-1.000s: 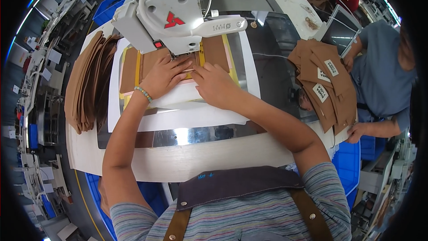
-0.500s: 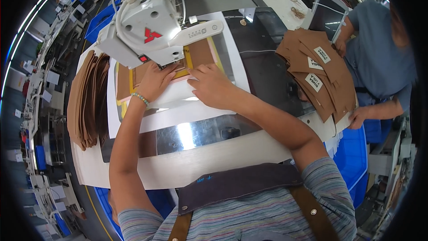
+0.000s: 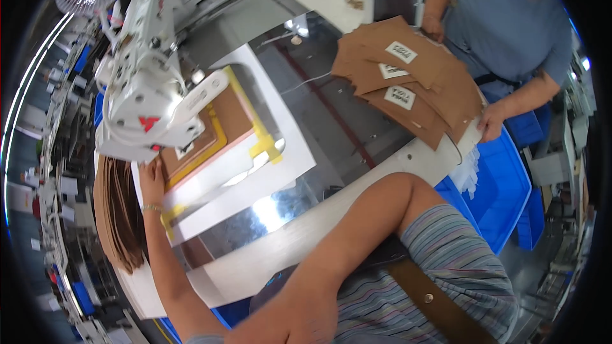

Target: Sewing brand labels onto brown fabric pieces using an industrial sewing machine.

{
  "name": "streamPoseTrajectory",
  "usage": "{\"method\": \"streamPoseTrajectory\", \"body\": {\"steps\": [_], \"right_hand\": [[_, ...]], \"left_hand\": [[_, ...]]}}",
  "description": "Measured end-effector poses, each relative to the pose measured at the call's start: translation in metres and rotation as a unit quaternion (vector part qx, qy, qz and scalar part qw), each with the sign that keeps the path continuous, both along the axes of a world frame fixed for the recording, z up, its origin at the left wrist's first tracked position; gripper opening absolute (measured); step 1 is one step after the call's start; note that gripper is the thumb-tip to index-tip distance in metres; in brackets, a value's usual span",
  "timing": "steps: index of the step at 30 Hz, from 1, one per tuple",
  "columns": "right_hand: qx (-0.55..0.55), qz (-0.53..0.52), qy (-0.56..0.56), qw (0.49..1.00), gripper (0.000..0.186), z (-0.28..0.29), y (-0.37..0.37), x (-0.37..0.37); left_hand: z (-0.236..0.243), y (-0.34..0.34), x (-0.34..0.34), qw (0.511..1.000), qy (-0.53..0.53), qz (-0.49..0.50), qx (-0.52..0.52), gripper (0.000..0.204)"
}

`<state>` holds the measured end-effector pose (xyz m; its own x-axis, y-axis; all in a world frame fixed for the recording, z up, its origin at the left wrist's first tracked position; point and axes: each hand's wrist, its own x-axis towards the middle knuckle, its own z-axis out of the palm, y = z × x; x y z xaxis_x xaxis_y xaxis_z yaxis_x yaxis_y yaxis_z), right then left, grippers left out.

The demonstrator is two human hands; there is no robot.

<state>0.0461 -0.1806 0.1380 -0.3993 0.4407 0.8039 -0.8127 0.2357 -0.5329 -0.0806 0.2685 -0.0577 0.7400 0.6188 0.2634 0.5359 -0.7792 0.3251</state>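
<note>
"Where is the brown piece (image 3: 237, 118)?"

"On the white sheet (image 3: 290, 143), partly under the sewing machine (image 3: 143, 102), whose head hides its far left part; a yellow strip (image 3: 260, 121) runs down its right side; the small white label (image 3: 185, 151) on it is too blurred to make out."

"And the left grip (image 3: 152, 181)?"

"At the piece's left edge; the machine covers the fingertips, so I cannot tell whether they pinch or lie flat."

"The right grip (image 3: 288, 317)?"

"Near, before the striped shirt (image 3: 456, 248); blurred, fingers cut off; I cannot tell whether it is open or closed."

"Around them?"

"A brown stack (image 3: 115, 210) at the desk's (image 3: 248, 267) left, its far end hidden; a labelled brown pile (image 3: 440, 105) at right, beside a co-worker's hand (image 3: 491, 121)."
</note>
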Motion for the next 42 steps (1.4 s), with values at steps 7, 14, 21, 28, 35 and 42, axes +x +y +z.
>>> {"method": "streamPoseTrajectory", "body": {"steps": [7, 14, 21, 28, 35, 42], "right_hand": [[-0.066, 0.152, 0.085, 0.982, 0.052, 0.016, -0.028, 0.021], [-0.002, -0.059, 0.018, 0.998, 0.053, 0.011, -0.035, 0.071], [0.099, -0.447, 0.301, 0.836, 0.075, 0.058, -0.1, 0.23], [-0.022, -0.597, -0.083, 0.797, 0.03, 0.026, -0.054, 0.218], [-0.021, -0.624, -0.695, 0.356, 0.025, -0.079, 0.045, 0.225], [0.027, -0.748, -0.596, 0.292, 0.02, -0.18, 0.084, 0.254]], "left_hand": [[-0.012, 0.053, -0.04, 0.999, 0.039, -0.014, -0.004, 0.048], [-0.016, 0.044, -0.029, 0.998, 0.062, 0.012, 0.024, 0.049], [-0.005, 0.004, 0.012, 0.997, 0.068, -0.044, -0.005, 0.053], [-0.002, -0.024, 0.065, 0.991, 0.124, -0.004, -0.053, 0.056], [-0.043, -0.036, 0.101, 0.981, -0.144, -0.07, -0.108, 0.046], [-0.055, -0.045, 0.109, 0.984, -0.176, -0.028, -0.02, 0.038]]}}
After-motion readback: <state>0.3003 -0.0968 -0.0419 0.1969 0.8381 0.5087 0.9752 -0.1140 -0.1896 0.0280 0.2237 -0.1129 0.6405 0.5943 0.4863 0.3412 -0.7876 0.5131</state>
